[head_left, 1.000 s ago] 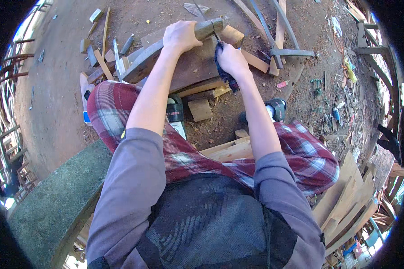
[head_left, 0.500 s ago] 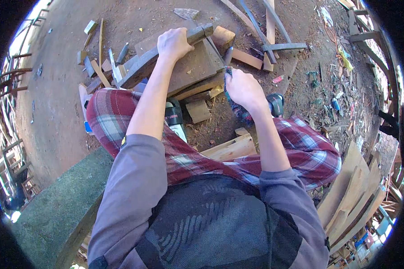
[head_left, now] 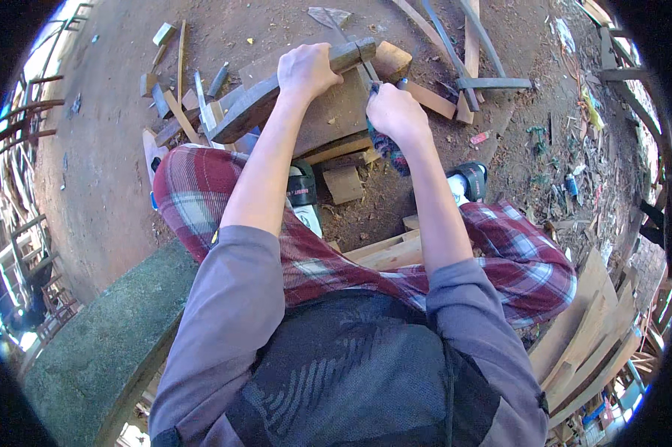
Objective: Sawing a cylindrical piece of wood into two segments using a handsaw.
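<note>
My left hand (head_left: 304,72) is wrapped over a curved, weathered wooden beam (head_left: 254,112), pressing on it near its far right end. My right hand (head_left: 397,112) grips a saw by its handle (head_left: 386,151), which is wrapped in multicoloured cloth. The narrow blade (head_left: 366,68) runs away from me and crosses the beam at a dark slit near its end, just right of my left hand. Beneath the beam sits a broad wooden block (head_left: 334,112). How deep the blade sits in the wood cannot be made out.
A short wood block (head_left: 392,61) lies beyond the blade. Curved wooden strips (head_left: 492,83) lie at the far right, offcuts (head_left: 173,112) at the left. Curved boards (head_left: 585,328) are stacked by my right side. A greenish slab (head_left: 112,320) is at my left. My sandalled feet flank the block.
My right hand has pushed the saw away from me, toward the beam. My left hand keeps its grip on the beam. The whole view has shifted slightly.
</note>
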Demonstrator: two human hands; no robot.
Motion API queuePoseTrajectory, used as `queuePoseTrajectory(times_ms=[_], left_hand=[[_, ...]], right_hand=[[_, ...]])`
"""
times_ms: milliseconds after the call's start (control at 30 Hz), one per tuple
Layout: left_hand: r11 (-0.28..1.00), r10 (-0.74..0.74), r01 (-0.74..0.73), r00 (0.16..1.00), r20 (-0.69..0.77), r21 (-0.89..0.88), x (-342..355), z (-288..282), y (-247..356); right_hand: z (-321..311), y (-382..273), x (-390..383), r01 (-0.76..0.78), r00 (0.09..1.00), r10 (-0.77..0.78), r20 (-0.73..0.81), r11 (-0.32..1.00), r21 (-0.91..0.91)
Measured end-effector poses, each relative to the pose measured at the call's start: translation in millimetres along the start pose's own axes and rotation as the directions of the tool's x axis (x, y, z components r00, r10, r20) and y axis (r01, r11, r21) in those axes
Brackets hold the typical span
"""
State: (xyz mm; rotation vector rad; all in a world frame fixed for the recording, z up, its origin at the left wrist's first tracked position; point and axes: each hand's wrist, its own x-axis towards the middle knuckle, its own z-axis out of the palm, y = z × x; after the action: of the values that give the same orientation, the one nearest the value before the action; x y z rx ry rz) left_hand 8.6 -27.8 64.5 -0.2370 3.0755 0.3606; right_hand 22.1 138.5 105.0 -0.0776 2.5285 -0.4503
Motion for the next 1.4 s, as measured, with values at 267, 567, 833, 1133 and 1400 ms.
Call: queuePoseTrajectory(times_ms=[267,567,833,1133,1400], left_hand=[[0.999,-0.047,0.044,0.991,0.123,0.022,0.3,-2.8,0.4],[0.999,-0.040,0.037,0.995,0.090,0.035,-1.0,-3.4,9.7],[0.997,-0.079,0.076,0.989,0.122,0.032,0.4,-7.4,7.5],[0.998,-0.056,0.054,0.995,0.085,0.024,-0.1,-5.0,4.2],[0.997,-0.079,0.078,0.987,0.137,0.015,1.0,-8.7,11.5]], right_hand=[[-25.0,22.5,-58.1,0.031,0.996,-0.027,0.084,0.998,-0.045],[2.7,10.4,-9.5,0.017,1.000,-0.015,-0.023,0.995,0.097],[-8.9,10.3,-12.7,0.037,0.999,-0.037,-0.010,0.998,0.050],[-15.0,18.6,-42.9,0.009,0.999,-0.008,0.040,1.000,-0.016],[15.3,8.1,17.5,0.048,0.996,-0.041,-0.075,0.994,0.097]])
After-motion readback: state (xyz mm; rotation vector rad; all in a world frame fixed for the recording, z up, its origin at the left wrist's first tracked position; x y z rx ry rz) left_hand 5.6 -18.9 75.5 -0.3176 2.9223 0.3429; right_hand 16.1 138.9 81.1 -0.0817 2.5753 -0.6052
